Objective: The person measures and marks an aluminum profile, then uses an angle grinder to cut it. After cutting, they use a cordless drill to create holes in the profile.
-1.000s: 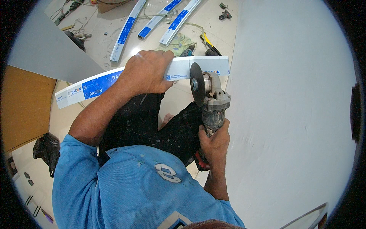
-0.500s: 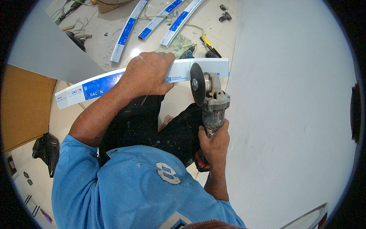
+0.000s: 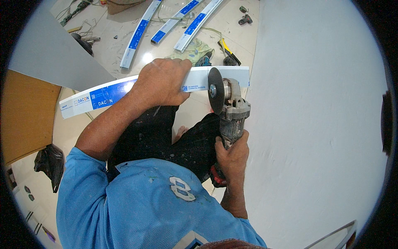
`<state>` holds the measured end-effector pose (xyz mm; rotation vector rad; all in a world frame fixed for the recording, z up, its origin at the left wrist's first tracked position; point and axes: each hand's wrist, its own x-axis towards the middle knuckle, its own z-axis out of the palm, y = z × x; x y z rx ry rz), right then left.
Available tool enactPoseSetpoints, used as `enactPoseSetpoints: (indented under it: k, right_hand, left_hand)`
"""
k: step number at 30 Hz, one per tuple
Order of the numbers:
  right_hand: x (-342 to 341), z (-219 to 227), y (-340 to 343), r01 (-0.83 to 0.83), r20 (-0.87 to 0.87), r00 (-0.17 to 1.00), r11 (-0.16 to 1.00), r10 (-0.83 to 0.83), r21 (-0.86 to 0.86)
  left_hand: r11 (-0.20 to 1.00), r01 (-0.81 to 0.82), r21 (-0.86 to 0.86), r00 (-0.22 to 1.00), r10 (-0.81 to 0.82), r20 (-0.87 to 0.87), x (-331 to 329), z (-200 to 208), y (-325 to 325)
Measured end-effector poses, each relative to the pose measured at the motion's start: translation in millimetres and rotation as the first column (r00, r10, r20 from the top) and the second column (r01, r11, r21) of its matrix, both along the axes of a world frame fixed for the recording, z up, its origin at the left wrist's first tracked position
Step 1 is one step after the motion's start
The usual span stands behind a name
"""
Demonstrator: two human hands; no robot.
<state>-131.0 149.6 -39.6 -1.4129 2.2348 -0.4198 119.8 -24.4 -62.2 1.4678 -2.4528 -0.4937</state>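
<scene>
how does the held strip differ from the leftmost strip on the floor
The held strip is gripped by the left hand, while the floor strip lies unheld. The held strip runs mostly across the picture; the floor strip runs mostly up it. Both are white with blue patches.

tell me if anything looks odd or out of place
The grinder in the right hand looks odd: its dark disc has no visible guard, leaving the edge exposed near the bare left hand gripping the white-and-blue strip.
</scene>
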Motion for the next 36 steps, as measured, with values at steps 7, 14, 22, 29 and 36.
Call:
enactPoseSetpoints:
  k: [7,14,22,29,36]
  right_hand:
    - [-0.8,-1.9,-0.9,-0.013,-0.014,1.000,1.000,0.013,0.012]
    - [1.9,0.2,-4.9,-0.004,-0.004,1.000,1.000,0.004,0.011]
    - [3.2,1.2,-7.9,0.002,-0.020,1.000,0.999,-0.001,0.034]
    - [2.7,-0.7,-9.7,-0.006,-0.006,1.000,0.999,0.006,0.032]
    - [3.1,1.4,-12.1,-0.020,-0.001,1.000,1.000,0.020,0.006]
  left_hand:
    - [1.000,-0.005,0.019,1.000,0.005,0.019,-2.6,3.9,1.1]
    - [1.000,0.010,-0.007,1.000,-0.010,-0.003,-2.3,2.1,0.4]
    - [1.000,0.000,-0.013,1.000,0.000,0.006,-3.2,-0.5,1.4]
    - [1.000,-0.001,-0.002,1.000,0.001,0.000,-2.0,-0.7,0.8]
    - [1.000,-0.005,-0.013,1.000,0.005,0.002,-2.4,2.8,1.5]
